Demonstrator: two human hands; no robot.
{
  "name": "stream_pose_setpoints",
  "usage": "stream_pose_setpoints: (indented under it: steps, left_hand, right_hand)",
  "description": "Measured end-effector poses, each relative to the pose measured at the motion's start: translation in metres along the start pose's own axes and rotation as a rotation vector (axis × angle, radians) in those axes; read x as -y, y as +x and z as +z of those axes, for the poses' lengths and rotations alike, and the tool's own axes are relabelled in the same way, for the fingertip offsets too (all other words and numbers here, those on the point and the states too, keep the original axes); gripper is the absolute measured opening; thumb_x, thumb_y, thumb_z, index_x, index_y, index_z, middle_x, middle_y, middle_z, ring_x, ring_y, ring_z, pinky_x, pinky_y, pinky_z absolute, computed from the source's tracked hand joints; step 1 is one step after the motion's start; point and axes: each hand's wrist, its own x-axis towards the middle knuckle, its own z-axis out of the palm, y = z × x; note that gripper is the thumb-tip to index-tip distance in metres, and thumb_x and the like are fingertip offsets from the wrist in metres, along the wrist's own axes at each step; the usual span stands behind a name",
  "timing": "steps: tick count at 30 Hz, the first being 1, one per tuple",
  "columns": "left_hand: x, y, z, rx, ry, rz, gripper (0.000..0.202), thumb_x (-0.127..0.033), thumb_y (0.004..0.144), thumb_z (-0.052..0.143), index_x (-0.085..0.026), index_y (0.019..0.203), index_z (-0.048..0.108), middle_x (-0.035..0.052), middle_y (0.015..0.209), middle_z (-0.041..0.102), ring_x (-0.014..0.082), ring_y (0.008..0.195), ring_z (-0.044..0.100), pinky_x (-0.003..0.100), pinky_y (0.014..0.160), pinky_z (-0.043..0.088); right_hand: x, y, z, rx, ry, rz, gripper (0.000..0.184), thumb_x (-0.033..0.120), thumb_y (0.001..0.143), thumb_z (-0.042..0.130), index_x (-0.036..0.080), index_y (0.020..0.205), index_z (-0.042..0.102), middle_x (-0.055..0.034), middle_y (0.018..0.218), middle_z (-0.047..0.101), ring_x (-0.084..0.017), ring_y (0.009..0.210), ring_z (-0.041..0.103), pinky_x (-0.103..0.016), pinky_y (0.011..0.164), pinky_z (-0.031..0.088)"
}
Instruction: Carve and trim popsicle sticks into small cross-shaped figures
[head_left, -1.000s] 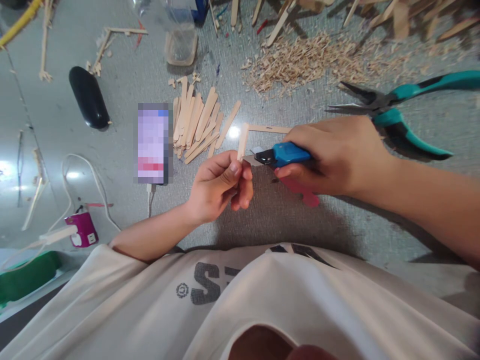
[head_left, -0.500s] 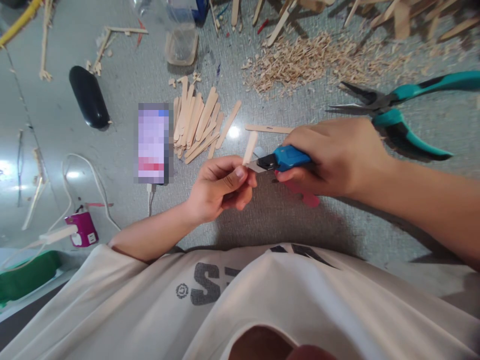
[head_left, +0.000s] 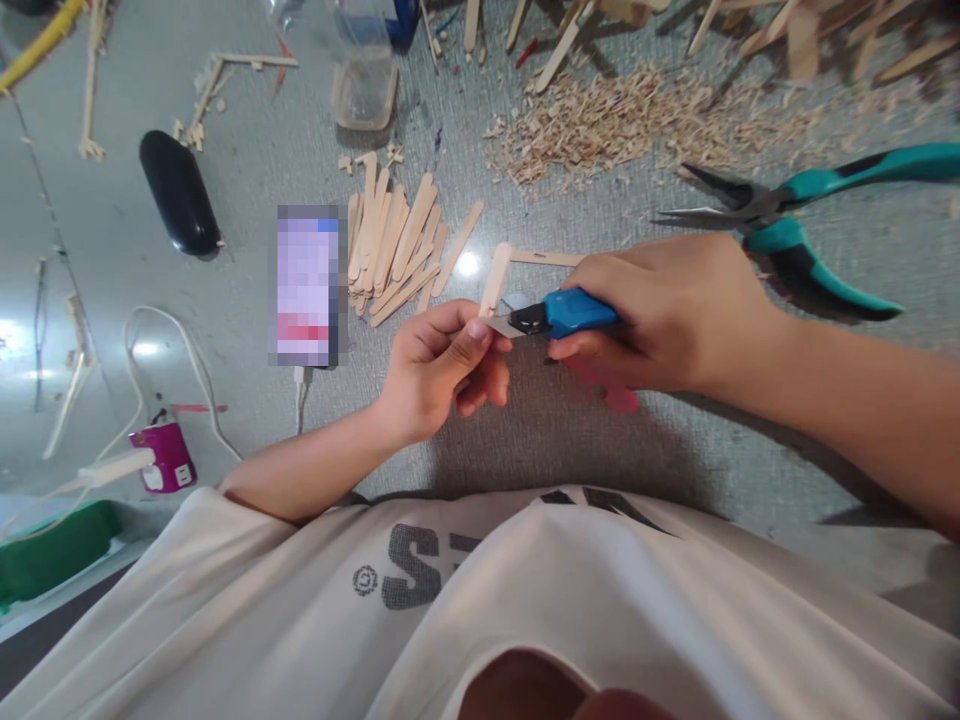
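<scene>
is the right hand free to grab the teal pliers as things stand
Probably not right away: the right hand is closed around the blue cutter, which it would likely need to put down first. The teal pliers themselves lie close by, handles largely uncovered.

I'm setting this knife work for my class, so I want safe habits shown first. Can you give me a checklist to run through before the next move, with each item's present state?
1. Grip on the knife: ok, the right hand is closed around it.
2. Hold on the stick: ok, pinched in the left hand.
3. Left thumb well away from the blade: not ok, the blade is right beside its tip.
4. Blade sharpness: cannot tell.
5. Shavings away from both hands: ok, heaped beyond them.
6. Pliers put down: ok, lying beyond the right hand.
</scene>
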Motion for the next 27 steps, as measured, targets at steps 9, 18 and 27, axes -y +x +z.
stream_pose_setpoints:
  steps: [9,18,27]
  left_hand:
    - [0.0033,-0.0024,0.0072,-0.213,0.152,0.186,0.053,-0.067,0.094,0.089,-0.019,0.088,0.069,0.0007,0.066,0.081,0.0071,0.038,0.059,0.016,0.036,0.039]
    - [0.0046,-0.0037,0.0072,-0.187,0.226,0.231,0.047,-0.061,0.105,0.079,-0.020,0.088,0.063,0.0013,0.070,0.082,0.0079,0.040,0.064,0.016,0.039,0.045]
    - [0.0070,-0.0040,0.0050,-0.139,0.278,0.271,0.042,-0.059,0.107,0.078,-0.021,0.095,0.063,-0.0024,0.069,0.078,0.0100,0.048,0.070,0.018,0.046,0.051]
  right_hand:
    - [0.0039,-0.0004,0.0069,-0.165,-0.027,0.022,0.105,0.097,0.101,-0.003,0.023,0.098,0.070,-0.0064,0.068,0.063,-0.024,0.060,0.057,-0.037,0.058,0.028]
    - [0.0042,-0.0016,0.0065,-0.149,-0.055,0.020,0.104,0.095,0.103,-0.002,0.021,0.099,0.071,-0.0086,0.073,0.068,-0.024,0.062,0.059,-0.037,0.059,0.028]
    - [0.0029,-0.0028,0.0059,-0.112,-0.027,0.037,0.101,0.097,0.103,0.002,0.023,0.101,0.070,-0.0073,0.076,0.068,-0.022,0.064,0.059,-0.037,0.061,0.027]
